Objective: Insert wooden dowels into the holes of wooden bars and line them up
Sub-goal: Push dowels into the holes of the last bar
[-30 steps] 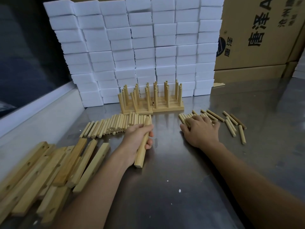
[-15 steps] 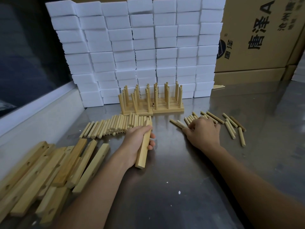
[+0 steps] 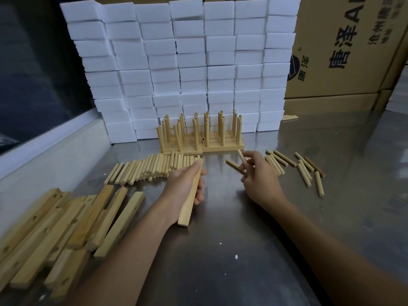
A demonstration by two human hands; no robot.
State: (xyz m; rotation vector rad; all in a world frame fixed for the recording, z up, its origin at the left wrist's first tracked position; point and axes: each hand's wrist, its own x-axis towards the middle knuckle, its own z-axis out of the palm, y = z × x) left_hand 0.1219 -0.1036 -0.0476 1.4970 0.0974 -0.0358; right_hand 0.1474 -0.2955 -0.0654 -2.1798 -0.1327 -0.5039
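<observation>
My left hand [image 3: 184, 186] grips a wooden bar [image 3: 187, 208] at mid-table, its long axis pointing away from me. My right hand [image 3: 257, 177] is lifted just off the steel table and pinches one wooden dowel [image 3: 241, 156] between its fingertips. Loose dowels [image 3: 305, 171] lie scattered to the right of that hand. A neat row of dowels [image 3: 152, 167] lies left of the held bar. Behind them, finished bars with upright dowels [image 3: 199, 138] stand side by side. A pile of empty bars [image 3: 66, 226] with holes lies at the front left.
A wall of stacked white foam blocks [image 3: 183, 62] rises behind the finished bars. Cardboard boxes [image 3: 344, 47] stand at the back right. A low grey ledge [image 3: 50, 155] borders the steel table [image 3: 242, 250] on the left.
My right hand rose from the scattered dowels, where it lay flat, and now pinches one dowel above the table. My left hand with the bar stayed nearly still.
</observation>
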